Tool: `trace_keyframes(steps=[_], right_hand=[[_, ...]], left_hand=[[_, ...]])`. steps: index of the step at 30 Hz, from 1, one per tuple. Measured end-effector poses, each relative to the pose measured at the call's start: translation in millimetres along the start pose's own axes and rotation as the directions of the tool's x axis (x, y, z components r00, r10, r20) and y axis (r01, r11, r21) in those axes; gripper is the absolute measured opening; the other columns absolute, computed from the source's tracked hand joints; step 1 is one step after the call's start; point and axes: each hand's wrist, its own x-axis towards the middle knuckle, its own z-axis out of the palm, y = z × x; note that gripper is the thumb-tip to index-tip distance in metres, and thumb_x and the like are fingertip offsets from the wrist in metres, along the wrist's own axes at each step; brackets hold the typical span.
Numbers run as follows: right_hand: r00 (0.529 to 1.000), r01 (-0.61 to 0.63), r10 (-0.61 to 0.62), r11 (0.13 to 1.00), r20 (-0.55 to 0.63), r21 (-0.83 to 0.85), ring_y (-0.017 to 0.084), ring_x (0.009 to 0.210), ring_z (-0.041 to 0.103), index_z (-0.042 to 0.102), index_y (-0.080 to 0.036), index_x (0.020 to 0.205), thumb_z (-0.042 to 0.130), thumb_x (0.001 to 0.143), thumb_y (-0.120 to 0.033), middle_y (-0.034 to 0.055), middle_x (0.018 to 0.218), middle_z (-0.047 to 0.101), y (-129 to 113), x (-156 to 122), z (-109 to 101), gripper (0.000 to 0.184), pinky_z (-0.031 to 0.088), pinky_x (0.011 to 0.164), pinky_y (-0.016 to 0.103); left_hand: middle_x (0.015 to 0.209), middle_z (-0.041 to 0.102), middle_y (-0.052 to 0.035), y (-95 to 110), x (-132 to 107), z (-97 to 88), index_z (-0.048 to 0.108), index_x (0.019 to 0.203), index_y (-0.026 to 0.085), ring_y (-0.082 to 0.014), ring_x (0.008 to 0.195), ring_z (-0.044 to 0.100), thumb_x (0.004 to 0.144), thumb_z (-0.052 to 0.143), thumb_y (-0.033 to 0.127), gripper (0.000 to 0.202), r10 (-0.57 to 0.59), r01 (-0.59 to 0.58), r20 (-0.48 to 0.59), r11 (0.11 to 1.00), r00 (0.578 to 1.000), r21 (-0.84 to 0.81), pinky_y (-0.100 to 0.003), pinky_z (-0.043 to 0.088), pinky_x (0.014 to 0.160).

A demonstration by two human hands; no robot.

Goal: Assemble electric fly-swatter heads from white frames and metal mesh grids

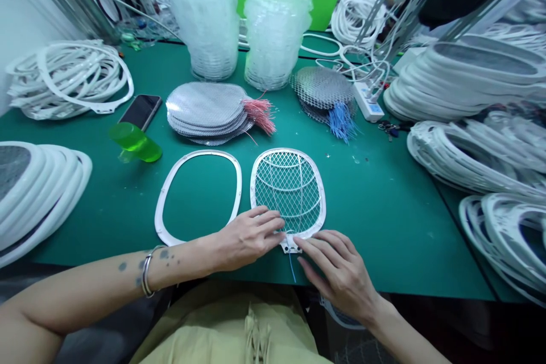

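Observation:
A white oval frame fitted with metal mesh (288,189) lies on the green table (384,222) in front of me. My left hand (247,237) rests with stretched fingers on the frame's lower left rim. My right hand (336,267) lies flat by the frame's small bottom tab (289,247), fingertips touching it. A thin blue wire (292,268) trails from the tab toward the table edge. An empty white oval frame (198,196) lies just left of the meshed one, beside my left hand.
Behind are a pile of mesh ovals with pink wires (213,111), another with blue wires (326,94), two tall stacks of clear plastic parts (273,28), a phone (140,111), a green bottle (134,142) and a power strip (369,102). White frame stacks (469,79) crowd both sides.

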Motion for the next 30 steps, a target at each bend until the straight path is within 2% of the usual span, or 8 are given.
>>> trace_keyframes(steps=[4,9,15,19,22,25,27,30], right_hand=[[0.998,0.040,-0.039,0.999,0.058,-0.011,0.023,0.117,0.058,0.058,-0.023,0.130,0.059,0.091,-0.028,0.0050,0.123,0.066,4.0,8.6,-1.1,0.039,0.044,0.106,0.045],[0.991,0.032,-0.041,0.997,0.124,0.073,0.019,0.106,0.065,0.065,-0.021,0.121,0.057,0.090,-0.020,0.0043,0.113,0.071,7.4,20.6,-5.2,0.032,0.054,0.095,0.034],[0.994,0.074,-0.074,0.997,0.082,0.010,0.023,0.106,0.064,0.066,-0.016,0.118,0.055,0.091,-0.022,0.0074,0.115,0.070,1.3,18.3,-0.1,0.030,0.055,0.092,0.037],[0.976,0.029,-0.054,0.992,0.210,0.120,0.020,0.096,0.066,0.070,-0.021,0.110,0.051,0.094,-0.024,0.0054,0.104,0.073,9.9,28.5,-7.3,0.025,0.056,0.080,0.032],[0.913,-0.227,0.078,0.912,0.400,0.342,0.016,0.092,0.066,0.072,-0.027,0.098,0.056,0.092,-0.031,0.0008,0.099,0.073,21.8,42.4,-15.2,0.018,0.053,0.077,0.027],[0.815,-0.514,0.287,0.760,0.504,0.398,0.014,0.079,0.065,0.067,-0.021,0.084,0.063,0.086,-0.032,0.0004,0.086,0.071,30.5,54.7,-13.3,0.012,0.051,0.068,0.024],[0.766,-0.582,0.343,0.730,0.544,0.358,0.014,0.070,0.062,0.062,-0.020,0.078,0.068,0.081,-0.030,-0.0011,0.077,0.068,34.0,61.5,-8.2,0.013,0.047,0.060,0.023],[0.695,-0.622,0.350,0.731,0.628,0.280,0.013,0.065,0.059,0.058,-0.020,0.071,0.073,0.074,-0.032,-0.0030,0.070,0.065,36.8,72.1,-3.9,0.019,0.039,0.052,0.022]], left_hand=[[0.142,0.050,-0.0142,-0.6,5.2,-8.1,0.052,0.133,0.006,-0.0287,0.141,0.032,0.087,0.053,0.018,0.048,0.017,-0.006,0.083,0.992,0.996,-0.128,-0.048,0.023,0.118],[0.133,0.058,-0.0143,-5.6,10.3,-5.9,0.062,0.124,0.008,-0.0270,0.131,0.048,0.085,0.051,0.019,0.043,-0.011,0.044,0.147,0.972,0.989,-0.229,-0.044,0.027,0.118],[0.139,0.053,-0.0116,-3.2,5.3,-4.2,0.057,0.131,0.011,-0.0258,0.135,0.043,0.085,0.050,0.020,0.047,-0.006,0.038,0.167,0.981,0.986,-0.188,-0.043,0.020,0.120],[0.132,0.059,-0.0131,-2.2,10.1,-16.0,0.066,0.119,0.011,-0.0285,0.131,0.047,0.083,0.054,0.018,0.039,0.004,0.019,0.196,0.993,0.981,-0.114,-0.048,0.014,0.120],[0.122,0.068,-0.0017,-6.5,12.7,-20.4,0.071,0.107,0.024,-0.0254,0.132,0.047,0.086,0.055,0.018,0.027,0.013,0.018,0.161,0.982,0.987,-0.190,-0.050,0.015,0.119],[0.113,0.071,0.0010,-6.1,11.6,-8.1,0.073,0.095,0.026,-0.0231,0.130,0.048,0.092,0.056,0.024,0.018,-0.114,0.119,0.033,0.954,0.993,-0.274,-0.045,0.027,0.113],[0.110,0.072,0.0007,-2.0,11.2,3.9,0.073,0.086,0.024,-0.0223,0.122,0.051,0.089,0.061,0.023,0.013,-0.280,0.256,-0.022,0.903,0.960,-0.346,-0.038,0.038,0.103],[0.104,0.069,-0.0030,3.4,15.6,10.6,0.069,0.083,0.021,-0.0210,0.103,0.056,0.083,0.067,0.022,0.002,-0.502,0.468,0.015,0.793,0.865,-0.391,-0.029,0.046,0.081]])
